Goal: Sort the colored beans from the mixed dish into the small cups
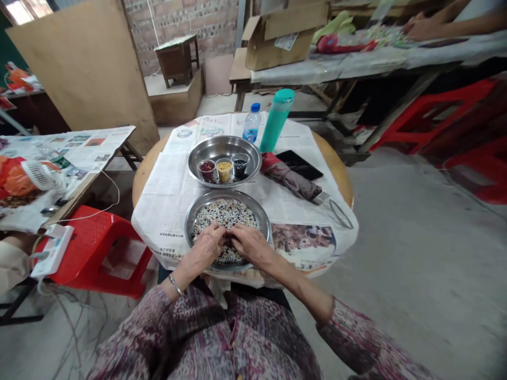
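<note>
My left hand (206,244) and my right hand (252,244) meet over the near steel basin (188,224). Mixed grains and beans (225,210), pale with black, red and yellow bits, cover its bottom. Both hands have curled fingers, with the tips down at the grains and almost touching each other. Whatever lies between the fingertips is hidden. Just beyond, a second steel basin (253,150) holds three clear cups: one of dark red beans (206,170), one of yellow beans (224,171) and one of black beans (239,169).
Behind the basins stand a blue-capped water bottle (252,124) and a teal bottle (277,121). To their right lie a folded umbrella (291,179) and a dark tablet (301,164) on newspaper. A red stool (95,248) carries a power strip (53,250). Another person's hands (422,25) show top right.
</note>
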Action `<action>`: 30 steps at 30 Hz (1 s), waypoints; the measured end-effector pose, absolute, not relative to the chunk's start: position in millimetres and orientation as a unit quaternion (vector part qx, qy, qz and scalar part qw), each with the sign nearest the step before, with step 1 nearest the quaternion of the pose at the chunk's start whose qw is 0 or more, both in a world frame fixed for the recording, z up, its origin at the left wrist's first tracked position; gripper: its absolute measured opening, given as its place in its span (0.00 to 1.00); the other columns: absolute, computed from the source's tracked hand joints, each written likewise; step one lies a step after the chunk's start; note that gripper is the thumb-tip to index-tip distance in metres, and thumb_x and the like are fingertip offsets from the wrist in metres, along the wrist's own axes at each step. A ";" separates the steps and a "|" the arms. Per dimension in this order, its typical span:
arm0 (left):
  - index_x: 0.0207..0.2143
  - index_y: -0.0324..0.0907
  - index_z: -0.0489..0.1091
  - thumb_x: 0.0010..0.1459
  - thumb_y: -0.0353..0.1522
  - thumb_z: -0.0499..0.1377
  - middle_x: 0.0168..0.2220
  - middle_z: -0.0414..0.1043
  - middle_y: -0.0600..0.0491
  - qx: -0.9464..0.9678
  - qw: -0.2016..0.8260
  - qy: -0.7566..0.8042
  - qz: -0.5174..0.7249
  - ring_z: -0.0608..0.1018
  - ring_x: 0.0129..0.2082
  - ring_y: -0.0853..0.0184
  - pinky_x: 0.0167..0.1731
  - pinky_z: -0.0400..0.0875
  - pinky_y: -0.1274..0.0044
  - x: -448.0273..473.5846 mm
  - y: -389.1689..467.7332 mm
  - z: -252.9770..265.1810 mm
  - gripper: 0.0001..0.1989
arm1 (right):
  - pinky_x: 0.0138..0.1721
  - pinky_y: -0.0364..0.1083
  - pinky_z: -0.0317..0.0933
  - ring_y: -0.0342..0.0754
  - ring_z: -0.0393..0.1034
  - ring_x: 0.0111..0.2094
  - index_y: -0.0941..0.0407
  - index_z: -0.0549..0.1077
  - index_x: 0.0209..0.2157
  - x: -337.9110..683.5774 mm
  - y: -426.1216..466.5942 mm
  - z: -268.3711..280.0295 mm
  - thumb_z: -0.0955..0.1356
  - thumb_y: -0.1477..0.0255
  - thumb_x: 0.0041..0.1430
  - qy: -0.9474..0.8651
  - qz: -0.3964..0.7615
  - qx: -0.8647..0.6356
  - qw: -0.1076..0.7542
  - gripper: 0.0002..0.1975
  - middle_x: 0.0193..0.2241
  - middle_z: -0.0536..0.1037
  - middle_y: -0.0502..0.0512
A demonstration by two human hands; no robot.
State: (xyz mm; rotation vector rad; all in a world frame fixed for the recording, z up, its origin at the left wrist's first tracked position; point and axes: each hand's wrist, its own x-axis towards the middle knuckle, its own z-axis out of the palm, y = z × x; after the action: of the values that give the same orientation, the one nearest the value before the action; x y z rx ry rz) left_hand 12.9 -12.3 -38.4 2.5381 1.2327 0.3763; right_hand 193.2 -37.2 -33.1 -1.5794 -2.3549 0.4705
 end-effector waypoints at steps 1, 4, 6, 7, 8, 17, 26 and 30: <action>0.37 0.42 0.68 0.63 0.22 0.54 0.37 0.69 0.52 0.882 0.159 0.422 0.136 0.74 0.41 0.65 0.46 0.73 0.72 13.0 -17.2 -37.3 0.08 | 0.44 0.45 0.63 0.47 0.71 0.40 0.57 0.74 0.41 193.5 -40.1 -32.2 0.62 0.80 0.63 -0.808 0.157 -0.553 0.129 0.11 0.38 0.76 0.56; 0.43 0.44 0.68 0.63 0.29 0.59 0.42 0.70 0.52 0.893 0.189 0.389 0.128 0.74 0.45 0.63 0.48 0.73 0.71 10.2 -30.7 -27.6 0.06 | 0.44 0.45 0.63 0.49 0.70 0.43 0.56 0.74 0.41 197.9 -48.0 -28.9 0.61 0.79 0.64 -0.803 0.138 -0.565 0.130 0.11 0.40 0.76 0.58; 0.47 0.45 0.68 0.62 0.31 0.62 0.46 0.68 0.51 0.905 0.198 0.359 0.111 0.73 0.47 0.62 0.49 0.72 0.70 9.0 -33.7 -22.0 0.12 | 0.44 0.46 0.63 0.50 0.69 0.46 0.56 0.74 0.43 201.7 -51.7 -27.8 0.64 0.76 0.62 -0.815 0.152 -0.544 0.131 0.09 0.42 0.75 0.58; 0.48 0.46 0.68 0.62 0.31 0.61 0.46 0.68 0.51 0.910 0.198 0.350 0.103 0.73 0.48 0.63 0.49 0.72 0.71 9.1 -32.5 -21.1 0.12 | 0.44 0.45 0.63 0.50 0.69 0.46 0.56 0.73 0.44 203.2 -52.4 -28.0 0.66 0.76 0.61 -0.821 0.164 -0.531 0.129 0.10 0.43 0.74 0.58; 0.47 0.45 0.69 0.63 0.30 0.60 0.46 0.67 0.51 0.912 0.194 0.348 0.096 0.73 0.46 0.63 0.48 0.72 0.72 9.5 -29.5 -21.8 0.10 | 0.44 0.45 0.64 0.50 0.69 0.47 0.56 0.73 0.45 204.3 -52.3 -28.9 0.67 0.76 0.60 -0.824 0.174 -0.524 0.127 0.11 0.44 0.74 0.58; 0.43 0.43 0.72 0.65 0.27 0.55 0.43 0.67 0.49 0.867 0.085 0.464 0.159 0.72 0.43 0.63 0.46 0.73 0.70 10.3 22.8 -35.4 0.08 | 0.47 0.50 0.62 0.55 0.66 0.48 0.57 0.75 0.45 205.0 -39.5 -37.6 0.60 0.83 0.61 -0.762 0.080 -0.621 0.165 0.17 0.44 0.76 0.62; 0.44 0.43 0.73 0.63 0.23 0.53 0.46 0.70 0.49 0.909 0.091 0.389 0.121 0.71 0.48 0.61 0.53 0.69 0.66 42.0 25.2 -31.3 0.12 | 0.42 0.51 0.63 0.56 0.66 0.45 0.54 0.74 0.42 196.4 -44.9 -44.5 0.63 0.75 0.63 -0.746 0.044 -0.637 0.189 0.10 0.42 0.76 0.61; 0.39 0.43 0.72 0.64 0.22 0.50 0.39 0.70 0.50 0.910 0.090 0.393 0.090 0.72 0.42 0.63 0.47 0.72 0.71 29.3 11.1 -26.3 0.13 | 0.44 0.48 0.64 0.52 0.68 0.44 0.54 0.74 0.40 201.4 -46.2 -50.1 0.61 0.82 0.61 -0.762 0.081 -0.606 0.212 0.14 0.39 0.75 0.58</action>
State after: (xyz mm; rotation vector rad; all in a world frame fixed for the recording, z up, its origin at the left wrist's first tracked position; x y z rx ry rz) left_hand 29.3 11.1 -26.3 2.7067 1.1698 0.2687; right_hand 201.4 -46.2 -50.1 -1.6836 -2.1183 0.2256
